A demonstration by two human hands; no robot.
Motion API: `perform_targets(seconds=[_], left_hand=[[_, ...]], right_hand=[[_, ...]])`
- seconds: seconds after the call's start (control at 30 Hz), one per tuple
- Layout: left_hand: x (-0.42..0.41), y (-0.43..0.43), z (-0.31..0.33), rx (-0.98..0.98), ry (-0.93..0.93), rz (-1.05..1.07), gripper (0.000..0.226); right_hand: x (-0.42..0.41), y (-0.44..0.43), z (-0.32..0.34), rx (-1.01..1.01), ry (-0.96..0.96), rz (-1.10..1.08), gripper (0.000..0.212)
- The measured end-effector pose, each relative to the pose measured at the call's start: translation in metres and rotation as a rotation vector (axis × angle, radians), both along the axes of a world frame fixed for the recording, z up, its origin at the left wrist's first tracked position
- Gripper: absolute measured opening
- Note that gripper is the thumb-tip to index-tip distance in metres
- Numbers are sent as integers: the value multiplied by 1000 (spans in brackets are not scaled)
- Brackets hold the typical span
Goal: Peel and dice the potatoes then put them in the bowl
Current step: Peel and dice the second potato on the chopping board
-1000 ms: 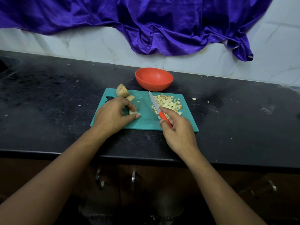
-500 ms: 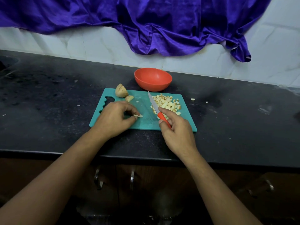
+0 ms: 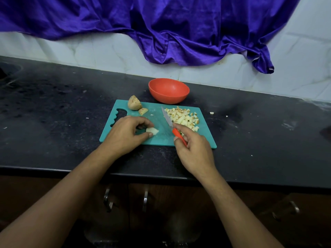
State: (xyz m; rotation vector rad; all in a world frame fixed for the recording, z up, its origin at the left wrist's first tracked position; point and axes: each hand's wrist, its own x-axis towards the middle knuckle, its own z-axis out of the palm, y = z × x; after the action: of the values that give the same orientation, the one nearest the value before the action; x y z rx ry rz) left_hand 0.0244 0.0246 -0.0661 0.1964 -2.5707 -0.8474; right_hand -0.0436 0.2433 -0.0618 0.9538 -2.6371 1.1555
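The left hand pinches a pale potato wedge on the teal plastic cutting board — just right of it, the right hand grips an orange-handled knife beside pale diced potato cubes.

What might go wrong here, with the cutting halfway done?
1. The left hand pinches a small potato piece, its fingertips near the knife held by the right hand. With so little to hold, a slip might nick a finger.
2. The diced pile reaches toward the cutting board's right edge, and a stray bit lies on the counter. More may scatter.
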Motion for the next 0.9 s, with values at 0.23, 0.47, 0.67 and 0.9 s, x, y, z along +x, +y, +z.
perform_targets(seconds=[0.23, 0.47, 0.67, 0.9], left_hand=[[-6, -1, 5, 106, 139, 197, 17], [-35, -6, 17, -104, -144, 214, 29], [-39, -12, 25, -7, -222, 171, 23], [-29, -18, 20, 483, -84, 123, 16]], right_hand=[[3, -1, 3, 39, 38, 1, 44], [3, 0, 5, 34, 17, -2, 43], [2, 0, 4, 44, 9, -9, 43], [1, 0, 5, 41, 3, -4, 43]])
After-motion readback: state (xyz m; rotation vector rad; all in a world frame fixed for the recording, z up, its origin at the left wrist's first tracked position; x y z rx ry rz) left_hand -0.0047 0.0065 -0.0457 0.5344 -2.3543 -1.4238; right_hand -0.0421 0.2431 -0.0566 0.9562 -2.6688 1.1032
